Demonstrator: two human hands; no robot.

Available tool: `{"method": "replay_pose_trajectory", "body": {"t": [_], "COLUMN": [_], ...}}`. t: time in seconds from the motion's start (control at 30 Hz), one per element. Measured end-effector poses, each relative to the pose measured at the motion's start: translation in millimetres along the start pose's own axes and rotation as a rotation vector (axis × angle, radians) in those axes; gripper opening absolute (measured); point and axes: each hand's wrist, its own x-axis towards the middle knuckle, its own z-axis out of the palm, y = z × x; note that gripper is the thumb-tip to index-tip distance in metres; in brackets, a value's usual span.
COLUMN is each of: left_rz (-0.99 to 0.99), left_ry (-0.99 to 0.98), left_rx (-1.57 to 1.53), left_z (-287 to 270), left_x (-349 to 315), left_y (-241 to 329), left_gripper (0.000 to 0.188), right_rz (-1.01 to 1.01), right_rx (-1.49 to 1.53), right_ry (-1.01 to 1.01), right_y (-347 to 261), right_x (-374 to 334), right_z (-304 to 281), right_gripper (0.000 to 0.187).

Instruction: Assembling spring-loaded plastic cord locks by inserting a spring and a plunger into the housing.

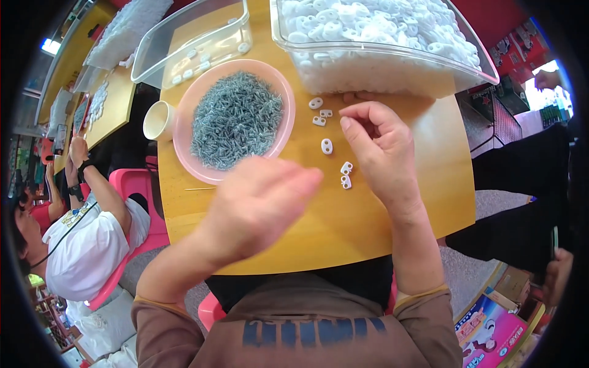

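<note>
My left hand (261, 202) is smeared by motion over the near edge of a pink bowl (286, 132); its grip cannot be made out. The bowl holds a heap of small grey-blue, screw-like pieces (236, 119). My right hand (383, 144) is curled above the table, thumb and forefinger tips close together. Whatever they may hold is hidden. Left of it lie several small white plastic parts: an oval two-holed piece (327, 146), another oval piece (315, 103), and smaller clip-like pieces (346, 167) nearer to me.
A clear tub (392, 50) heaped with white plastic parts stands at the far right of the yellow table (429, 202). A clear bin (140, 69) with a few white pieces and a cream cup (159, 120) are at left. A person (92, 239) sits left; others stand right.
</note>
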Motion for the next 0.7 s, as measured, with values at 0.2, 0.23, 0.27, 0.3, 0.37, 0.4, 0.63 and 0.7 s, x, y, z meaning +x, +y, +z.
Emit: {"method": "replay_pose_trajectory", "body": {"t": [0.2, 0.23, 0.27, 0.3, 0.37, 0.4, 0.63, 0.7], "left_rz": [-0.084, -0.149, -0.215, -0.213, -0.287, -0.285, -0.285, -0.292], "left_ry": [-0.359, -0.387, -0.416, -0.418, -0.482, -0.485, -0.446, -0.430], "left_rx": [-0.049, -0.069, -0.087, -0.087, -0.106, -0.104, -0.176, -0.219], "left_z": [40.4, 44.4, 48.0, 52.4, 60.2, 62.1, 67.4, 68.4], "left_x": [21.1, 23.7, 25.8, 27.3, 29.1, 29.7, 35.8, 36.9], "left_y": [10.2, 10.9, 10.6, 8.4, 2.6, 1.0, -8.4, -9.8], "left_gripper": [0.024, 0.019, 0.015, 0.015, 0.017, 0.017, 0.022, 0.023], "right_rz": [0.032, 0.063, 0.094, 0.095, 0.044, 0.044, -0.013, -0.026], "right_rx": [0.128, 0.147, 0.168, 0.169, 0.136, 0.139, 0.136, 0.130], "right_ry": [0.050, 0.036, 0.022, 0.025, 0.026, 0.028, -0.004, -0.027], "right_y": [6.8, 2.7, 0.6, 1.0, 2.4, 2.9, 4.8, 3.2], "right_x": [1.9, 0.8, 0.1, -0.2, -0.1, -0.2, -0.1, -0.6], "right_z": [-1.6, -1.8, -2.3, -3.4, -4.4, -4.2, -2.5, -2.5], "right_gripper": [0.008, 0.008, 0.008, 0.008, 0.008, 0.008, 0.008, 0.008]}}
